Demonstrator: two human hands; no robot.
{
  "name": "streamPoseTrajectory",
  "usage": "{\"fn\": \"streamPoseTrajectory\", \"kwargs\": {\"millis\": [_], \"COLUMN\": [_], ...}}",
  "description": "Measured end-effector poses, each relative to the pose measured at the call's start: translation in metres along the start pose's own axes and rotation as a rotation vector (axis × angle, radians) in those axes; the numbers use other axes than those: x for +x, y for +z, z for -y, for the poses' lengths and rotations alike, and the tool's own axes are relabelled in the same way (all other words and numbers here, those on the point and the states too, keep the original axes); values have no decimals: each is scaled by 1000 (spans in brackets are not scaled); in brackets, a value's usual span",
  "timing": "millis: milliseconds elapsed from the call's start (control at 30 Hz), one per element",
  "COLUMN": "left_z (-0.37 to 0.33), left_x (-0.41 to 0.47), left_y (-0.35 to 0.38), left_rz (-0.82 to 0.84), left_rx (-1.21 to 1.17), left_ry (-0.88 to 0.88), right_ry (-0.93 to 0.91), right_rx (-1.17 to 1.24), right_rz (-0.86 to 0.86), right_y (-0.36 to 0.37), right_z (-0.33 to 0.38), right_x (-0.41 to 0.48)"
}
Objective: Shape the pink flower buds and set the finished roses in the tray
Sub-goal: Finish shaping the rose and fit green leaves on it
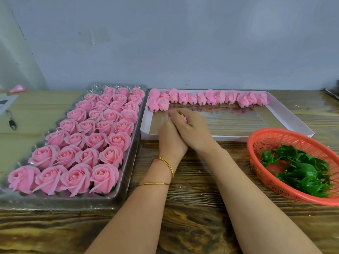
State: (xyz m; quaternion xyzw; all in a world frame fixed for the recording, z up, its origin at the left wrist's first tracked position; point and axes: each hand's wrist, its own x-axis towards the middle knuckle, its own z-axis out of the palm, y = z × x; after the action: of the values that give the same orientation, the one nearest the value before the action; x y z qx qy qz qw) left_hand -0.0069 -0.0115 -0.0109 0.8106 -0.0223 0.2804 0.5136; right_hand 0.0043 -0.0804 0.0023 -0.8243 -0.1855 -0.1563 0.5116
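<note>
The right hand [194,131] lies over the left hand [170,139], its fingers curled round a small pink flower bud [184,119], of which only a sliver shows between them. The left hand is tucked beneath with its fingers reaching up toward the same bud, but they are blurred and partly covered, so I cannot tell whether it grips. Two thin gold bangles [166,163] ring the left wrist.

Both hands hover over the near left corner of a shallow white cardboard box [293,119], where a row of unshaped pink buds [211,98] lines the far wall, stems pointing this way. Just left of it, a clear plastic tray [131,154] holds finished pink roses [82,136] in neat rows, filled nearly to its far end. To the right, a red plastic mesh basket [266,138] holds green plastic calyxes [302,171]. Everything sits on a dark-grained wooden bench [192,208].
</note>
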Motion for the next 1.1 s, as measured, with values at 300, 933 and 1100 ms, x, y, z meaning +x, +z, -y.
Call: {"fn": "streamPoseTrajectory", "kwargs": {"millis": [300, 933, 1100], "left_z": [5, -2, 0], "left_x": [4, 1, 1], "left_y": [1, -1, -1], "left_rz": [27, 267, 301], "left_rx": [47, -252, -229], "left_ry": [15, 1, 11], "right_ry": [76, 206, 234], "right_rx": [60, 680, 622], "right_rz": [198, 92, 170], "right_y": [-13, -36, -34], "right_z": [4, 7, 9], "right_x": [-1, 5, 3]}}
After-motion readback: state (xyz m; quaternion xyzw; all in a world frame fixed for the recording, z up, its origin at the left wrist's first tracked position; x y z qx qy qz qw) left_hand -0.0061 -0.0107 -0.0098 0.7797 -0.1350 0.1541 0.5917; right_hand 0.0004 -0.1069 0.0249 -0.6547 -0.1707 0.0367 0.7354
